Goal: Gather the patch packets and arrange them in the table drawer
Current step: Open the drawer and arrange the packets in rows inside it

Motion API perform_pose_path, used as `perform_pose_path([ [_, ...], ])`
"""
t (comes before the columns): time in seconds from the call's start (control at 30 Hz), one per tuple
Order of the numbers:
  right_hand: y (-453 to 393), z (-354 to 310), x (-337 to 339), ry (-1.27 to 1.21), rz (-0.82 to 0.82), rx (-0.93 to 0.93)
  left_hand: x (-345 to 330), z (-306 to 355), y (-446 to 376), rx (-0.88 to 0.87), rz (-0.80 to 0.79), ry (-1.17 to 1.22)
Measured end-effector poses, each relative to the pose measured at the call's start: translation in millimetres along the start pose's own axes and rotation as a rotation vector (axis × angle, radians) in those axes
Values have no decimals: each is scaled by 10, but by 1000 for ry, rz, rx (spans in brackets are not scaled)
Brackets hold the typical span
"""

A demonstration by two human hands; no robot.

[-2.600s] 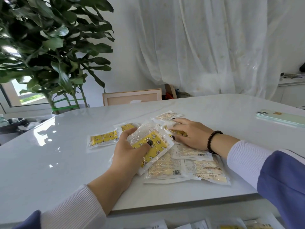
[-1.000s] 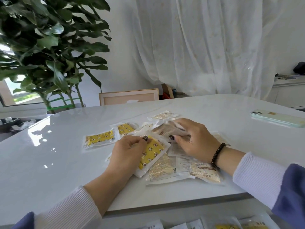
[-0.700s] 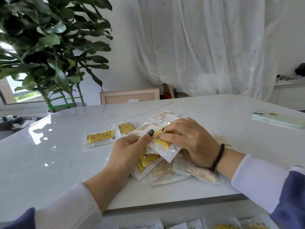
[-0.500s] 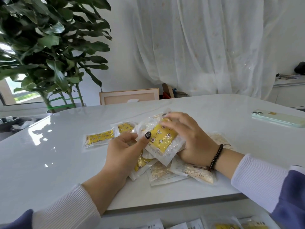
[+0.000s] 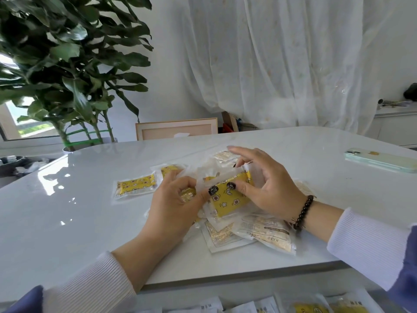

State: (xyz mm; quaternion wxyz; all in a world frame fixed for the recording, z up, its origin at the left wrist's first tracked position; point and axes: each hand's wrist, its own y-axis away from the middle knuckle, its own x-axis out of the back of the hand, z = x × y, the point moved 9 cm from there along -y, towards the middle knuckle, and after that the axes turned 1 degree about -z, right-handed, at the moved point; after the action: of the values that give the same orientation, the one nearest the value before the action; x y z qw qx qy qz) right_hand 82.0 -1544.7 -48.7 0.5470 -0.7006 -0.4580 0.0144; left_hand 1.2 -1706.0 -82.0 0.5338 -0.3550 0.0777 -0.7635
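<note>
Head view: both hands, left hand [image 5: 173, 206] and right hand [image 5: 268, 188], pinch a yellow packet [image 5: 228, 197] near the table edge [image 5: 225, 281], drawer [image 5: 282, 306] below holding packets.

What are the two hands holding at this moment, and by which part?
Both the left hand and right hand grip a yellow patch packet, thumbs pressing its upper face.

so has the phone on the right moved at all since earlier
No. The phone lies on the same spot near the table's right edge; only the hands and packets shifted.
</note>
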Motion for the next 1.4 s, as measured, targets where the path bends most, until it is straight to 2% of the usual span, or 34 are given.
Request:
perform_pose_path([
  [0.1, 30, 11, -17, 3, -98, -37, -28, 23, 7, -16, -36, -18],
  [0.2, 89, 6, -13, -7, -235, -132, -73, 117, 34, -107, -75, -1],
  [0.33, 232, 44, -99, 72, -393, -257, -172, 123, 63, -203, -151, -106],
  [0.43, 276, -19, -54, 157, -320, -237, -179, 68, 51, -130, -159, -98],
  [0.5, 307, -5, 122, 116, -192, -328, -197, 3, 37, -47, -183, -85],
  [0.57, 391, 62, 375, -67, -15, -518, -202, -61, 16, 22, -188, -70],
  [0.63, 556, 148, 419, -509, 52, -752, -181, -145, 0, 96, -159, -17],
  [0.7, 712, 104, 241, -839, -60, -928, -116, -245, -18, 184, -80, 81],
  [0.77, 830, 64, 76, -838, -201, -988, -42, -321, -27, 258, 8, 189],
  [0.83, 856, 119, 1, -768, -223, -1008, 7, -380, -25, 310, 69, 272],
  [0.9, 787, 231, -23, -715, -171, -1003, 33, -390, -27, 324, 97, 302],
  [1.17, 491, 549, -119, -639, -76, -982, 23, -348, -21, 338, 109, 296],
  [1.3, 484, 316, -10, -660, -22, -921, 7, -320, -24, 295, 75, 252],
  [1.4, 577, -94, 102, -709, -131, -860, -11, -327, -38, 280, 54, 225],
])
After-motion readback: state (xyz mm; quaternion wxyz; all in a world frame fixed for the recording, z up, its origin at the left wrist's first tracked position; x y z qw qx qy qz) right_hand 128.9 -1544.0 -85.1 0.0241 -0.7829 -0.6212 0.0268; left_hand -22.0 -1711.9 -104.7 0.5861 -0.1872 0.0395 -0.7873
